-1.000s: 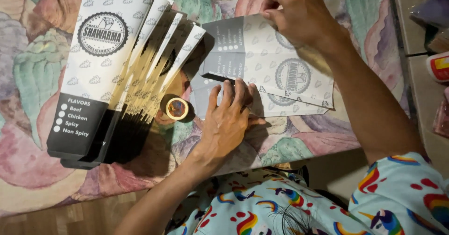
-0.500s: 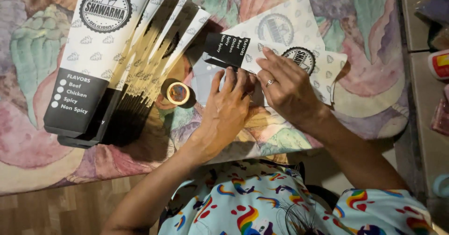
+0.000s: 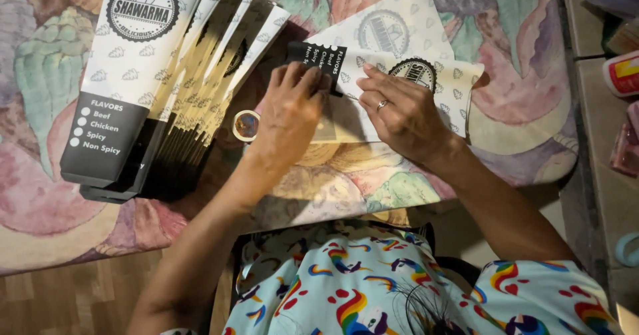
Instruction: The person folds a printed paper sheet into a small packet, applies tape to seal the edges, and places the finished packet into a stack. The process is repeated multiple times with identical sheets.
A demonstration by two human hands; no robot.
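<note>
sleeve point(image 3: 399, 62) upper middle, flat on cloth point(image 3: 526, 28) | left hand point(image 3: 289, 118) pressing its black end, fingers spread | right hand point(image 3: 406, 112) flat on the fold, gripping nothing | tip: crease firmly, edges aligned

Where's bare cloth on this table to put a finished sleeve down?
Free: the flowered tablecloth right of the paper sleeve under both hands, and the near-left corner below the fanned stack of sleeves. Crowded: the middle, where the left hand and right hand press the sleeve beside the tape roll.
</note>
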